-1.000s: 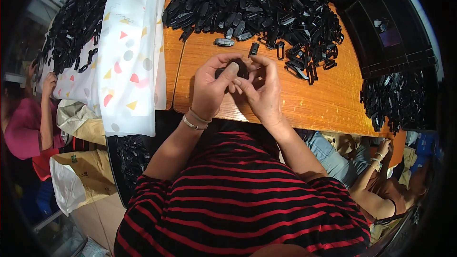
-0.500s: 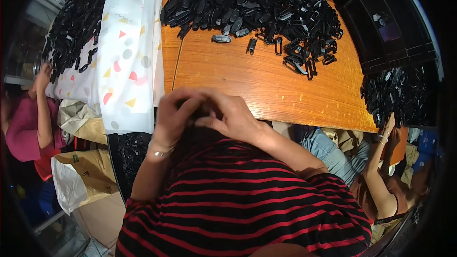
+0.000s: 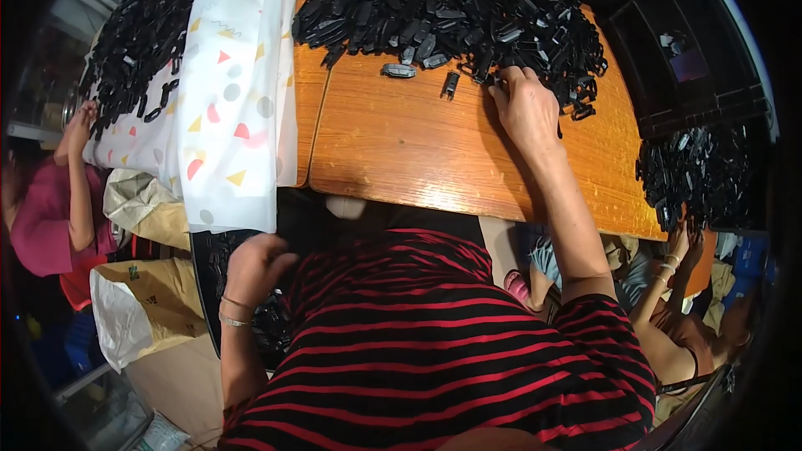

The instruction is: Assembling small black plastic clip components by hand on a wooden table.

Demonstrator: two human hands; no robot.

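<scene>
My right hand [image 3: 526, 108] reaches over the wooden table to the near edge of a heap of small black plastic parts [image 3: 393, 12]. Its fingers curl down among the pieces; what lies between the fingertips is hidden. Beside my body at the left, my left hand [image 3: 257, 267] hangs over a dark container of black parts [image 3: 271, 321]. Its thumb stands apart from the partly hidden fingers, and nothing shows in it. A glossy black part [image 3: 398, 71] and a small clip-shaped part [image 3: 449, 84] lie loose in front of the heap.
A white patterned cloth [image 3: 225, 117] covers the table's left side. Another heap [image 3: 146, 42] lies beyond it, near a co-worker's hand [image 3: 81, 121]. At the right, a second co-worker's hand [image 3: 681, 242] touches a further heap [image 3: 693, 167] beside black bins [image 3: 693, 50]. Paper bags [image 3: 150, 301] stand at the left.
My hands were together in front of my chest. Now they are apart: the right has gone forward and right to the heap, the left down and left over the container.
</scene>
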